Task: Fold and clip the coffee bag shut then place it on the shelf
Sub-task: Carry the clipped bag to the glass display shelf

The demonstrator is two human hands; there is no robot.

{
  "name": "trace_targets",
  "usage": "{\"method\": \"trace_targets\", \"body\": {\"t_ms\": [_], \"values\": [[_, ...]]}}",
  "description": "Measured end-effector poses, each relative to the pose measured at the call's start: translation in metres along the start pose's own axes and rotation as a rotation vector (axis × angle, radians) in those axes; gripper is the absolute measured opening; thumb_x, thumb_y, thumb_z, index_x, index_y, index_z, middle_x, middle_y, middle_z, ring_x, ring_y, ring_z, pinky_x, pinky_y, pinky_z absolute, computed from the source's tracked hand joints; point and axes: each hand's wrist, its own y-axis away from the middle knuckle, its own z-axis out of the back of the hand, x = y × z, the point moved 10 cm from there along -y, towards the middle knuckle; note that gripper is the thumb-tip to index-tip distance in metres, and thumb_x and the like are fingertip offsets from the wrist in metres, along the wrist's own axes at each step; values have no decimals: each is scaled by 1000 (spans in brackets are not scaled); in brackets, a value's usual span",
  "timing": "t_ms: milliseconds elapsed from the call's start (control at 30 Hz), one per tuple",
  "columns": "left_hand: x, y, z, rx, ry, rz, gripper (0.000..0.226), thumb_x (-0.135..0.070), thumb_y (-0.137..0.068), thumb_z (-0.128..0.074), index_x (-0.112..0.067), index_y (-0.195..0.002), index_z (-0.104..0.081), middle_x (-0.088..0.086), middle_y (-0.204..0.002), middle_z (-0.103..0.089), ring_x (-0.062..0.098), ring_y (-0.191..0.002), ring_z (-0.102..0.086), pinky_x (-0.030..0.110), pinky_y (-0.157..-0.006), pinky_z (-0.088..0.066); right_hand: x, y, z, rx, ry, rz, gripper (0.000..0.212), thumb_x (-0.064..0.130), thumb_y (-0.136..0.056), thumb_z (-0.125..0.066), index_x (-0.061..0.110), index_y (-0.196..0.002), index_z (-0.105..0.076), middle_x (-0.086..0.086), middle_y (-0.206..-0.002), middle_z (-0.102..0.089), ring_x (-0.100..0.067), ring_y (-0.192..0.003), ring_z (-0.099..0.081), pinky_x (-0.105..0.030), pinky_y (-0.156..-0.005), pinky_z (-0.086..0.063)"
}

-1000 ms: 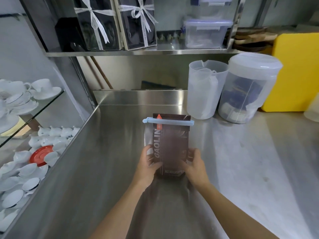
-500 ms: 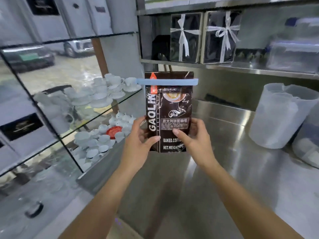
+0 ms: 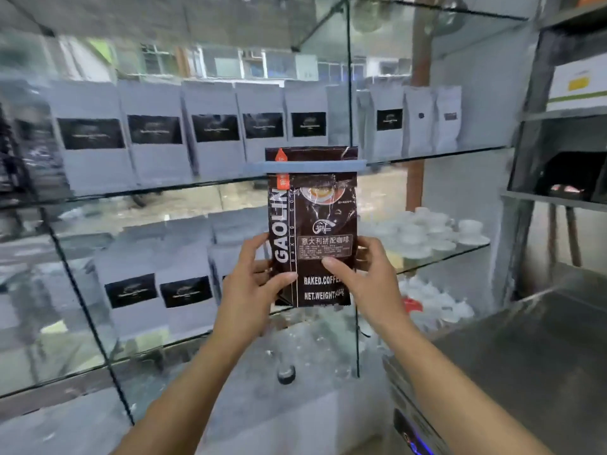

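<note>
A dark brown coffee bag (image 3: 323, 218) marked GAOLIN is held upright in the air in front of glass shelves. A light blue clip (image 3: 305, 166) runs across its folded top. My left hand (image 3: 251, 284) grips the bag's lower left edge, thumb on the front. My right hand (image 3: 368, 277) grips the lower right edge the same way. The upper glass shelf (image 3: 164, 190) behind the bag carries a row of grey coffee bags (image 3: 154, 139). The lower glass shelf (image 3: 437, 262) runs behind my hands.
More grey bags (image 3: 157, 290) stand on the lower shelf at the left. White cups and saucers (image 3: 427, 231) are stacked on it at the right. A steel counter (image 3: 525, 349) lies at the lower right, with dark metal shelving (image 3: 565, 178) above it.
Both hands have lifted the clipped bag off the steel counter and carried it left. The view has turned from the counter to the glass shelves.
</note>
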Motion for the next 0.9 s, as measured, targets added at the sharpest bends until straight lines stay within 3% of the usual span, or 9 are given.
{"method": "trace_targets", "body": {"t_ms": [67,167,267,367,433,500,667,800,900], "values": [[-2,1,75,-61,-76,-19,59,-16,-75,-70,-61,-100,-41,-3,-92,-62,4,-75,-67,27,-62,-56,20,-1,-74,61,-70,24,48,54,-60,-69,43,-99,-43,23,-91,-61,7,-83,-61,-24,-72,-49],[-4,4,180,-157,-174,-22,60,-16,-74,-71,-62,-99,-42,-3,-93,-62,8,-79,-68,36,-66,-57,49,2,-178,142,-158,49,45,48,-64,-71,41,-99,-44,20,-93,-61,6,-85,-61,-26,-74,-51],[-8,6,270,-246,-239,-24,61,-15,-74,-71,-62,-99,-43,1,-92,-62,8,-77,-68,29,-59,-56,78,3,-265,209,-220,63,45,49,-63,-70,41,-99,-45,17,-96,-62,-1,-89,-61,-32,-77,-52],[-13,8,343,-332,-258,-19,59,-14,-73,-72,-59,-100,-45,2,-93,-65,9,-77,-69,27,-59,-56,109,1,-336,269,-249,101,44,57,-60,-68,45,-96,-45,22,-90,-62,6,-84,-60,-28,-73,-48],[-15,7,386,-380,-268,-25,56,-15,-72,-72,-55,-101,-46,1,-90,-65,7,-74,-69,23,-55,-55,128,-2,-378,301,-264,126,50,60,-57,-66,41,-99,-45,23,-90,-61,2,-87,-60,-34,-77,-51],[-15,5,424,-430,-284,-23,55,-14,-72,-73,-53,-101,-46,3,-91,-65,10,-74,-69,28,-55,-57,143,-6,-418,340,-281,144,52,60,-56,-66,40,-99,-45,23,-92,-61,-4,-90,-61,-40,-82,-53],[-9,-21,507,-526,-300,-33,54,-7,-74,-70,-45,-105,-47,1,-88,-59,4,-67,-67,19,-48,-53,171,-31,-509,383,-276,219,49,61,-59,-62,37,-97,-44,17,-93,-63,-11,-88,-62,-47,-82,-53],[-2,-64,564,-554,-304,-56,55,-3,-75,-68,-35,-114,-45,4,-86,-59,6,-65,-67,20,-48,-53,190,-70,-577,401,-294,288,39,58,-63,-61,37,-91,-44,13,-94,-62,-16,-90,-62,-50,-82,-52],[6,-98,603,-560,-323,-51,57,-3,-78,-66,-30,-122,-43,1,-86,-61,1,-59,-66,17,-44,-51,202,-103,-625,417,-255,326,58,59,-66,-60,23,-109,-44,1,-105,-63,-23,-94,-60,-52,-83,-51]]}}
